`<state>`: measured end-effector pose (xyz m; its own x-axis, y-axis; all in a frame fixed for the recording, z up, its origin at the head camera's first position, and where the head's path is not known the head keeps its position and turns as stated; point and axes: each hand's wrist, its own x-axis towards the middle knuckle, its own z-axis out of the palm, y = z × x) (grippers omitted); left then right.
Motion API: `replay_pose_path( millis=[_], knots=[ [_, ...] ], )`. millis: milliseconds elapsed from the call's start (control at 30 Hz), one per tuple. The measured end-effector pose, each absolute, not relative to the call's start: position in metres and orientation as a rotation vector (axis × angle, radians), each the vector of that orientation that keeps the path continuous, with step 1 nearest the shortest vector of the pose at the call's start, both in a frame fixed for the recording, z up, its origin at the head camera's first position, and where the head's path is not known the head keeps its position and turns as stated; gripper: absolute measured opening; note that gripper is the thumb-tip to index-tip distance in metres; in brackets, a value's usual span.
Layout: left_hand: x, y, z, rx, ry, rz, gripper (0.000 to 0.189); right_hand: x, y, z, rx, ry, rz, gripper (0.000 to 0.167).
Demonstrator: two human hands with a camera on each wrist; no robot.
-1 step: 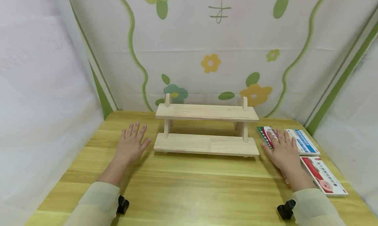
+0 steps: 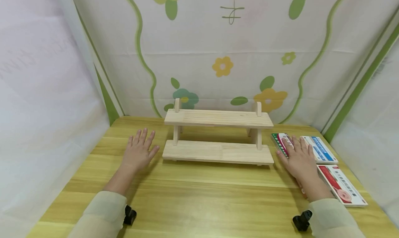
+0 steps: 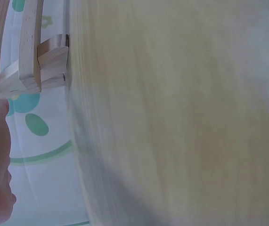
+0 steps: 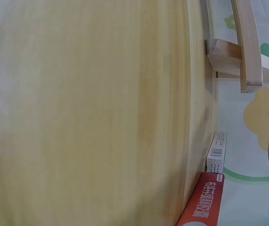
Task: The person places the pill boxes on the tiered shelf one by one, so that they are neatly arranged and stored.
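Observation:
A two-tier wooden shelf rack point(image 2: 218, 152) stands mid-table between the hands, its lower board in front of and below the upper one. To its left, my left hand point(image 2: 138, 153) is palm down with its fingers spread, holding nothing. On the right, my right hand point(image 2: 300, 162) has its fingers extended over several flat boxes and grips none of them. Its fingers overlap a green-and-purple box point(image 2: 279, 144) and a blue-and-white box point(image 2: 321, 149). Beside that wrist lies a red-and-white box point(image 2: 341, 186). A red box point(image 4: 202, 200) shows in the right wrist view, mostly hidden under the forearm in the head view.
The wood-grain table point(image 2: 199, 203) carries everything. White fabric with printed flowers point(image 2: 222, 66) hangs behind it, and plain white fabric walls point(image 2: 46, 103) close off both sides. Black clips point(image 2: 302, 220) sit at the sleeve cuffs.

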<state>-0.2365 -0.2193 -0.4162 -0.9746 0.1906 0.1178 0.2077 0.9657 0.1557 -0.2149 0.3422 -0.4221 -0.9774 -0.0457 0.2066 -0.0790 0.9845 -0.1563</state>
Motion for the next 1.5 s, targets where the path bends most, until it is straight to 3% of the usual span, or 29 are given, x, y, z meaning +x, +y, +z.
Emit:
replay_pose_path(
  millis=[400, 567, 833, 1233, 1500],
  knots=[
    [-0.236, -0.214, -0.422, -0.358, -2.977, -0.315, 0.068, -0.203, 0.354, -0.424, 0.049, -2.894, 0.27, 0.069],
    [-0.226, -0.205, -0.428, -0.382, -2.922, -0.849, 0.071, -0.183, 0.371, -0.42, -0.047, -2.853, 0.381, 0.067],
    [-0.216, -0.191, -0.439, -0.213, -2.809, -1.523, 0.084, -0.152, 0.404, -0.42, -0.28, -2.872, 0.559, 0.073],
    [-0.214, -0.175, -0.46, -0.14, -2.563, -1.814, 0.071, -0.117, 0.445, -0.439, -0.583, -2.885, 0.649, 0.082],
    [-0.215, -0.171, -0.466, -0.08, -2.489, -1.833, 0.064, -0.104, 0.458, -0.451, -0.933, -2.988, 0.708, 0.094]
  ],
)
